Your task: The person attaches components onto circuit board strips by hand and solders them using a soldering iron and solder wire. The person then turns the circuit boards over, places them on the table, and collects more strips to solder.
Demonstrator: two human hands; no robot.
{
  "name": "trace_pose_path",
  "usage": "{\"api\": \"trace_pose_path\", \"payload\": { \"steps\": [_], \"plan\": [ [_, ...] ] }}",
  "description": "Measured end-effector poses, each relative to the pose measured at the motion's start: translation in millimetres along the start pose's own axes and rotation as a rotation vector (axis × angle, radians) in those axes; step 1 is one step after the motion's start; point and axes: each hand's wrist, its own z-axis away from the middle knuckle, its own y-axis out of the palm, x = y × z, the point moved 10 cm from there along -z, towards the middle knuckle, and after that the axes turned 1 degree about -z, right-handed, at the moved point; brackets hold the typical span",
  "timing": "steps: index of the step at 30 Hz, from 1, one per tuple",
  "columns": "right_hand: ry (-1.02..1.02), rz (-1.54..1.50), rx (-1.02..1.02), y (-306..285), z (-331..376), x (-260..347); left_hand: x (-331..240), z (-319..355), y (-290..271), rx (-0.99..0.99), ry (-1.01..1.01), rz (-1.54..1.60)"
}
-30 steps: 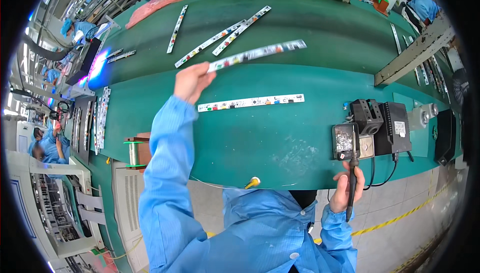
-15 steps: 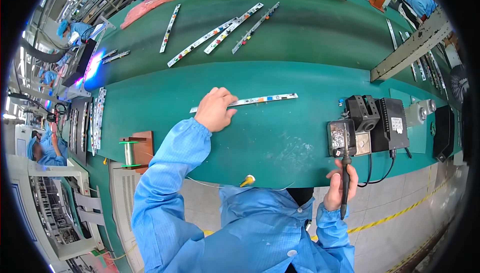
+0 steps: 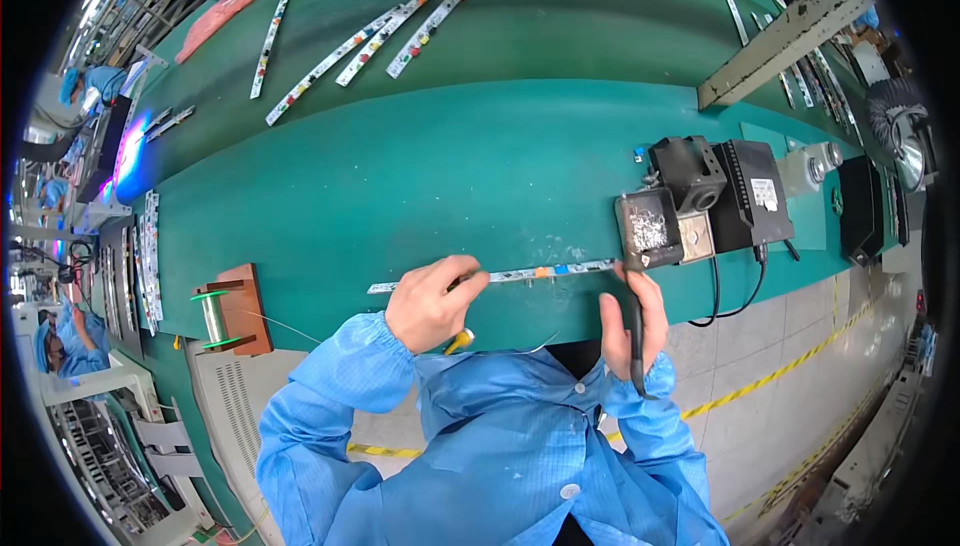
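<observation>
A long, narrow circuit board strip (image 3: 542, 273) with small orange and blue parts lies across the green mat near its front edge. My left hand (image 3: 436, 304) grips it left of its middle, thumb and fingers closed together. Close to the strip's right end, my right hand (image 3: 638, 326) is wrapped round the black handle of a soldering iron (image 3: 637, 346). The iron's tip cannot be made out against the tray. Beside my left hand, at the mat's edge, sits a small yellow piece (image 3: 459, 342) along a thin wire.
A solder spool (image 3: 214, 319) stands on a brown holder at left. A metal tray (image 3: 648, 229), black iron stand (image 3: 689, 174) and black power unit (image 3: 750, 193) sit at right. Several strips (image 3: 152, 258) lie far left; others (image 3: 437, 23) lie beyond. A post (image 3: 783, 43) rises far right.
My left hand has drawn the circuit board strip nearer to me. My right hand has brought the soldering iron away from the tray, leftward to the strip's right end. The view has shifted.
</observation>
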Motion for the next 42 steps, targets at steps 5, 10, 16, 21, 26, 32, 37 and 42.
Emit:
{"api": "trace_pose_path", "payload": {
  "steps": [5,10,16,21,26,32,37,42],
  "plan": [
    [-0.045,0.01,-0.017,5,-4,3,5,8,7,0.038,-0.044,0.025],
    [-0.044,0.034,0.037,10,2,2,5,11,11,0.028,-0.009,0.077],
    [-0.097,0.051,0.042,10,1,4,4,8,10,0.016,-0.009,0.069],
    [-0.087,0.043,0.052,10,2,2,6,2,8,0.049,-0.09,0.071],
    [-0.118,-0.014,-0.099,-19,8,0,-7,-23,-4,-0.002,-0.044,0.103],
    [-0.092,-0.045,-0.278,-43,19,-19,-26,-98,35,0.103,0.049,0.142],
    [-0.049,-0.08,-0.328,-42,21,-35,-10,-180,90,0.087,-0.049,0.272],
    [-0.058,-0.099,-0.315,-44,21,-39,10,-222,151,0.338,-0.308,0.444]
  ]
}}
